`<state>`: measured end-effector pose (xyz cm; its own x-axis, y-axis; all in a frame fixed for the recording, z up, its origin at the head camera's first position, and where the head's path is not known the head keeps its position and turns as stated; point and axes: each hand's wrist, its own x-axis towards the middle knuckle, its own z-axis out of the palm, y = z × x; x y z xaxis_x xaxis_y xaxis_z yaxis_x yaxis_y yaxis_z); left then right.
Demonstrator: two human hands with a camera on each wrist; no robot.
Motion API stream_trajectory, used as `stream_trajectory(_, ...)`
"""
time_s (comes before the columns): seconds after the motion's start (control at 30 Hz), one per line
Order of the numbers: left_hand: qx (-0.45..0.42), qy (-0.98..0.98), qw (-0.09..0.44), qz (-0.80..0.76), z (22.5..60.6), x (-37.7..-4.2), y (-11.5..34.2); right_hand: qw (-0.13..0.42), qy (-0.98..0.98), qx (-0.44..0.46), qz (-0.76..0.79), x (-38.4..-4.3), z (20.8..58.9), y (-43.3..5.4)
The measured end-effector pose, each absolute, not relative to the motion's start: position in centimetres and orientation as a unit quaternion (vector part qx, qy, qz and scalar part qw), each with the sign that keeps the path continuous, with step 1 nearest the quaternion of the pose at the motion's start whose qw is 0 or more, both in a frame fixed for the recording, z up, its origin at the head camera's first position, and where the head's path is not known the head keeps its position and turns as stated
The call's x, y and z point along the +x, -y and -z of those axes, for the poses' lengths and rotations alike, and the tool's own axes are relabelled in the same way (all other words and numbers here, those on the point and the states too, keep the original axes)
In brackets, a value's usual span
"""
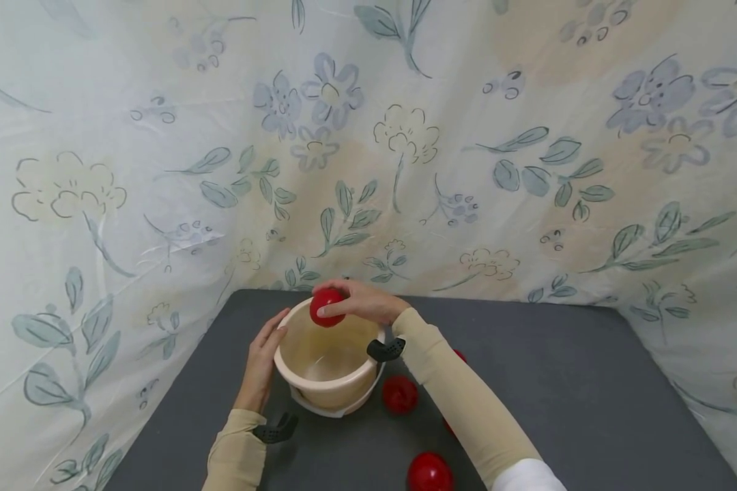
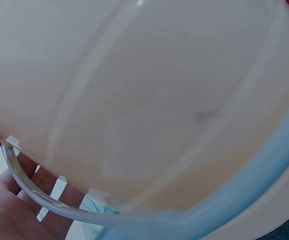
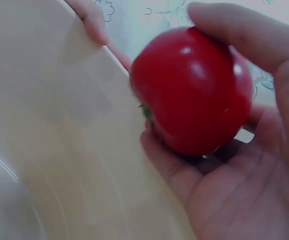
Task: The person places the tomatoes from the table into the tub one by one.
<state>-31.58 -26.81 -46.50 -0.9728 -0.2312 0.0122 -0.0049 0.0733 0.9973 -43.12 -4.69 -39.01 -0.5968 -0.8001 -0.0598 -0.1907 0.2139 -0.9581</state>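
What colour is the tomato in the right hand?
The tomato is glossy red with a touch of green, seen best in the right wrist view.

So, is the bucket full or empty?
Empty, as far as visible: the pale bucket shows only bare walls and bottom inside; the right hand grips a red tomato.

Around the bucket (image 1: 325, 384), the table (image 1: 325, 453) is free at six o'clock; tomatoes (image 1: 400, 394) and right forearm (image 1: 467, 395) obstruct four, left hand (image 1: 261, 354) nine.
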Motion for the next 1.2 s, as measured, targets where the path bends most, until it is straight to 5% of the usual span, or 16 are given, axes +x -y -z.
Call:
stream_trajectory(0.53, 0.077, 0.732, 0.088, 0.672, 46.8, -31.7, 26.8, 0.406, -0.743, -0.381, 0.37, -42.8, 39.0, 6.2)
stream_trajectory(1.2, 0.079, 0.728, 0.088, 0.675, 47.0, -31.8, 26.8, 0.402, -0.685, -0.414, 0.444, -43.9, 39.7, 6.1)
